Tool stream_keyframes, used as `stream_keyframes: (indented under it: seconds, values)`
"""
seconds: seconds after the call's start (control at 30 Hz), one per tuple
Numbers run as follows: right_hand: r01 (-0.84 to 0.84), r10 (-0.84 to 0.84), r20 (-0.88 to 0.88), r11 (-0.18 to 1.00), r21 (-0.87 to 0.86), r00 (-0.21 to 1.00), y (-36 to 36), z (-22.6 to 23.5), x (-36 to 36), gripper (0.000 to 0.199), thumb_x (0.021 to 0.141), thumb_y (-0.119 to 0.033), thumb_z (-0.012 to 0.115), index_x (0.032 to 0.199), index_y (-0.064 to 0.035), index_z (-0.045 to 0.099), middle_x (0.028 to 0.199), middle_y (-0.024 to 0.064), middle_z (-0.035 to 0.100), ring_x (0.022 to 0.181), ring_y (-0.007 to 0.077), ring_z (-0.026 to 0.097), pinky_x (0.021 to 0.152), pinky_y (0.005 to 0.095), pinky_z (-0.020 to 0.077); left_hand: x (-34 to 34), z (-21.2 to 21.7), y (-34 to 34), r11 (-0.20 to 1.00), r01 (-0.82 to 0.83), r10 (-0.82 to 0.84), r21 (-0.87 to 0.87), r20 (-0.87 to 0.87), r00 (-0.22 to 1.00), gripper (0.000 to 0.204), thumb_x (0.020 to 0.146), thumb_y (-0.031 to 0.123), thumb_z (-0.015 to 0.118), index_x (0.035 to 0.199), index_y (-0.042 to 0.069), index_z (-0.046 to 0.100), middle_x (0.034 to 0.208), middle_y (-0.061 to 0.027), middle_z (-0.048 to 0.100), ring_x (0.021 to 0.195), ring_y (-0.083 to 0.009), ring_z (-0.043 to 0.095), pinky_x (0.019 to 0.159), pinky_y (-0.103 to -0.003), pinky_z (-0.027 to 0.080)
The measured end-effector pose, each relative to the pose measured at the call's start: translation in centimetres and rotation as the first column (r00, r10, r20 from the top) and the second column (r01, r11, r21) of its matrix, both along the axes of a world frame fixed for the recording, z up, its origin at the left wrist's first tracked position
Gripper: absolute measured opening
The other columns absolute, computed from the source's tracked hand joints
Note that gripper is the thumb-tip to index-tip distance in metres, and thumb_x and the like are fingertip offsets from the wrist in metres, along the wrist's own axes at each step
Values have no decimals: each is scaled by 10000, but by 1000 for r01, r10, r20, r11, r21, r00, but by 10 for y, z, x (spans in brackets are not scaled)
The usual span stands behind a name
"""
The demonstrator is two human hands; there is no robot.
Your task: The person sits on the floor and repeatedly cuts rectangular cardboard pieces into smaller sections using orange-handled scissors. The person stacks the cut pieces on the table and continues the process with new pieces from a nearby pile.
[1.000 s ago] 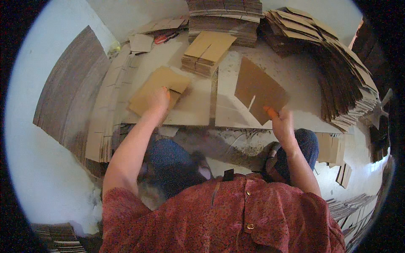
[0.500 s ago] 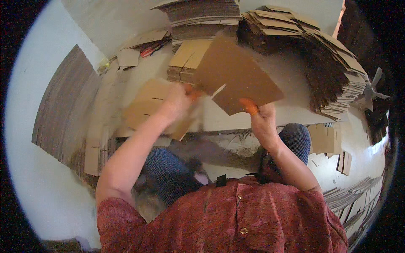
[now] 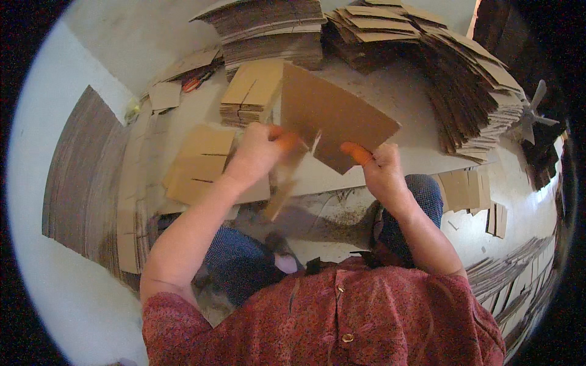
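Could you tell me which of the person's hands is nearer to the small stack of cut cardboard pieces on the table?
Left. The left hand is just below the small stack; the right hand is farther off to its lower right, gripping the cardboard sheet.

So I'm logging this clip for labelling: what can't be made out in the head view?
- Left hand: fingertips behind the cardboard sheet; grip there hidden.
- Strip below the left hand: motion-blurred; shape and attachment unclear.
- Right hand: fingers behind the sheet's lower edge.
- Far cardboard stacks: cut off by the top rim.
- Small fan-like object: too small and distorted.
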State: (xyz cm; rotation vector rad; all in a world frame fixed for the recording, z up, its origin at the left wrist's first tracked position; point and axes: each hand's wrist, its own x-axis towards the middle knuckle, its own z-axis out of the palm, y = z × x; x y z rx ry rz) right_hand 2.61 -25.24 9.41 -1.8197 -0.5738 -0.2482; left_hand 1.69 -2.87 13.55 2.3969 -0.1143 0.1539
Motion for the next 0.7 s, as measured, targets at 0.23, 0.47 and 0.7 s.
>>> stream_keyframes:
  seconds: [0.23, 0.47, 0.7]
  values:
    - [113, -128, -20, 929, -352, 992, -2, -23, 8, 279, 787, -153, 674, 640, 52, 556, 560, 189, 487, 508, 124, 398, 433, 358, 321, 8, -7, -6, 983, 74, -78, -166, -20, 997, 304, 821, 260, 612, 807, -41, 651, 610, -71, 607, 554, -102, 510, 524, -283, 418]
    - [181, -206, -102, 960, -214, 973, -24, -58, 35, 222, 825, -164, 615, 768, 49, 588, 610, 216, 533, 525, 212, 451, 497, 374, 402, 67, -63, 55, 997, -64, 59, 33, 147, 987, 377, 810, 300, 636, 1026, -8, 608, 900, -125, 637, 834, -207, 594, 745, -312, 462]
    - [266, -278, -12, 932, -246, 961, -41, -91, 79, 219, 819, -213, 621, 826, 6, 626, 691, 226, 589, 590, 302, 606, 535, 390, 447, 135, -106, 100, 646, -381, -55, 662, 538, 841, 454, 798, 226, 606, 1182, 27, 466, 1055, -183, 585, 961, -346, 566, 815, -415, 451]
